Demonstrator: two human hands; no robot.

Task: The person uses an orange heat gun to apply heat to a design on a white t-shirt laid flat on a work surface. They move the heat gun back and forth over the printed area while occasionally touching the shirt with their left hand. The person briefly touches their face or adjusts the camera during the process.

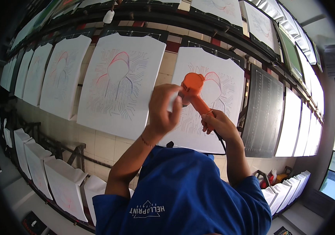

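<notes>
My right hand (pixel 215 122) is closed round the handle of an orange hair dryer (pixel 193 83), with a black cord trailing down from the handle. Close to the dryer's dark nozzle end is my left hand (pixel 164 107), raised with its fingers bent. Those fingers are smeared by motion, so whether they touch the nozzle or hold anything is unclear. Beneath the dryer lies a white T-shirt (pixel 189 127), stretched flat on a dark printing board and bearing a red-and-blue print of a hooded figure with circuit lines. The dryer and my hands cover part of that print.
Another printed white T-shirt (pixel 108 84) lies on the board to the left, with several more beyond it. A bare dark board (pixel 263 111) stands to the right. Behind runs a black rail (pixel 155 17). White shirts (pixel 63 182) hang along a lower rack at left.
</notes>
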